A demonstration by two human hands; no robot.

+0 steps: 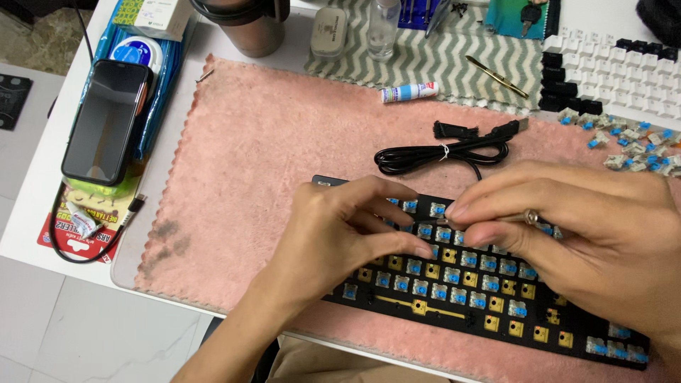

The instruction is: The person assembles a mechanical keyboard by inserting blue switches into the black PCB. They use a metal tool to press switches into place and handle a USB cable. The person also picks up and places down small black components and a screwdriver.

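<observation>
We've got the keyboard [489,291] flat on the pink mat [269,142], bench-centre. Left hand [340,234] steadies it, fingers curled, holding nothing; right hand [589,234] pinches a small metal tool. Board's stiff, prob. light; switches tiny, fragile pins — grip by edges.

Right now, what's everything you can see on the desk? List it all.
keyboard: one, black board with blue switches, on pink mat
pink mat: one, desk centre
cable: one, black, coiled, above keyboard
loose switches: a pile, blue-topped, right
keycaps: many, white and black, top right
tweezers: one, gold, on zigzag cloth
small tube: one, white, mat's top edge
phone: one, black, left
mug: one, dark, top
left hand: on keyboard
right hand: pinching at a switch
</observation>
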